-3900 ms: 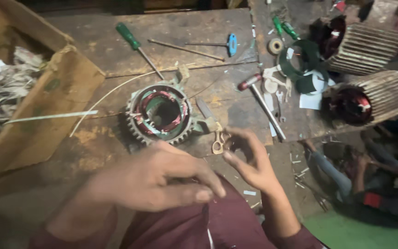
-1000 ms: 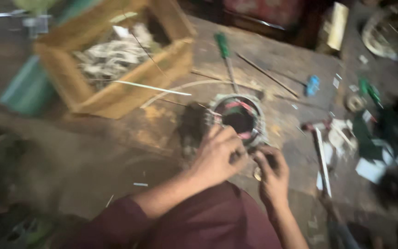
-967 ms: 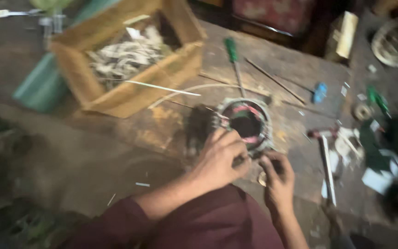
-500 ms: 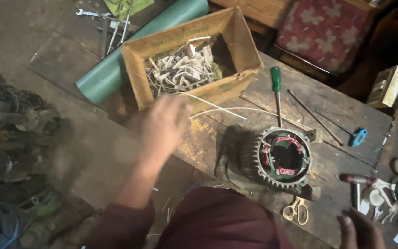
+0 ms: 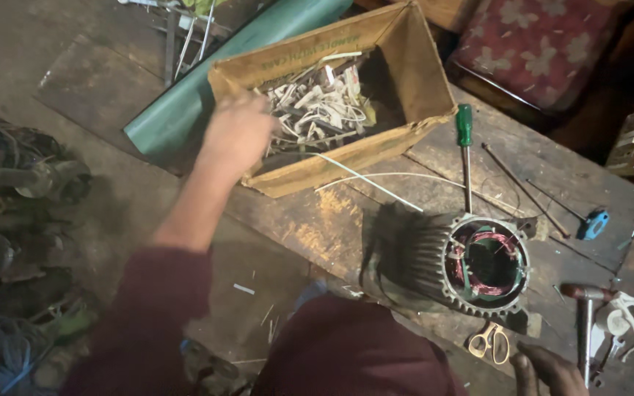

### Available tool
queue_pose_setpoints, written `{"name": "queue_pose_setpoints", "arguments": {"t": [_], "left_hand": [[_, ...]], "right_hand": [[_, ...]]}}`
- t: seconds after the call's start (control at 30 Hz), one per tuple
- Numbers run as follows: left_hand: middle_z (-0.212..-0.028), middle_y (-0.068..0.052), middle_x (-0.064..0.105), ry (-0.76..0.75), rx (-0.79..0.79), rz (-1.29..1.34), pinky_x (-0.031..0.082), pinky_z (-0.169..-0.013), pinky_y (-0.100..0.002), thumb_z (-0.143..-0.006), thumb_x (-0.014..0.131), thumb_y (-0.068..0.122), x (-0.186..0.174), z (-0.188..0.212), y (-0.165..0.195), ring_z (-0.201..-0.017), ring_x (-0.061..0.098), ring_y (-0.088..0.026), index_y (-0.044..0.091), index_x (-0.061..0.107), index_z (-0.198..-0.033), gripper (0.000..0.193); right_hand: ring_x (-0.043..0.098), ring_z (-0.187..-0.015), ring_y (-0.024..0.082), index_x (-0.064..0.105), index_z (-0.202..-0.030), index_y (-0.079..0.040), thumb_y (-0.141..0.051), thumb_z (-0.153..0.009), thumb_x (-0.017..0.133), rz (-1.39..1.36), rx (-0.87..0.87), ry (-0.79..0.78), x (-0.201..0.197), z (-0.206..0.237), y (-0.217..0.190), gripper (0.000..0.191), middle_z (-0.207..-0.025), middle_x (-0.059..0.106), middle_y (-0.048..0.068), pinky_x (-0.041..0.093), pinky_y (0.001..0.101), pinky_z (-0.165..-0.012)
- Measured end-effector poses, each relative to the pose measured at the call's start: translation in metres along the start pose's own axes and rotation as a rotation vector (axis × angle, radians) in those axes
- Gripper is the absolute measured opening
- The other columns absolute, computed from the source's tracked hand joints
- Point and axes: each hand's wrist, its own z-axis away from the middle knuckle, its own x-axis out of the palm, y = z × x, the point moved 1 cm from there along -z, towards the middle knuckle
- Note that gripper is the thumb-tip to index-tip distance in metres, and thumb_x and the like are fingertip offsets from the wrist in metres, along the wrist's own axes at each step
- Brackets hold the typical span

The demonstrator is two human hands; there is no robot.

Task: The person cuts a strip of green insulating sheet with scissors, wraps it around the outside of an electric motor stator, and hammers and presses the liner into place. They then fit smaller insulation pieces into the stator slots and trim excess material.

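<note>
My left hand (image 5: 238, 132) reaches over the near-left corner of a cardboard box (image 5: 398, 51) that holds several white sleeves and strips (image 5: 317, 106). The hand is blurred, so whether it holds anything is unclear. A finned motor stator (image 5: 449, 264) with copper windings stands on the wooden board in front of me. My right hand (image 5: 548, 370) rests at the bottom edge, next to small yellow-handled scissors (image 5: 489, 341), and holds nothing that I can see.
A green-handled screwdriver (image 5: 465, 147), thin rods and a blue-handled tool (image 5: 594, 224) lie beyond the stator. A hammer (image 5: 587, 308) lies at the right. A green roll (image 5: 221, 73) lies behind the box. Cables and motor parts (image 5: 9, 220) are piled on the floor at left.
My left hand left the stator and swung up left to the cardboard box. My right hand drew back to the board's lower right. The view turned left.
</note>
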Motion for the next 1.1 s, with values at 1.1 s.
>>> {"name": "queue_pose_setpoints", "arguments": {"t": [1.1], "left_hand": [[-0.09,-0.022,0.071,-0.738,0.509,1.205,0.054,-0.071,-0.05,-0.103,0.054,0.03,-0.042,0.069,0.278,-0.088,0.07,-0.043,0.009,0.062,-0.109,0.023]], "right_hand": [[0.064,-0.09,0.023,0.061,-0.132,0.007,-0.016,-0.118,0.055,-1.753,0.164,0.336,-0.024,0.033,-0.139,0.028,-0.103,0.072,0.014,0.051,0.0385,-0.084]]}}
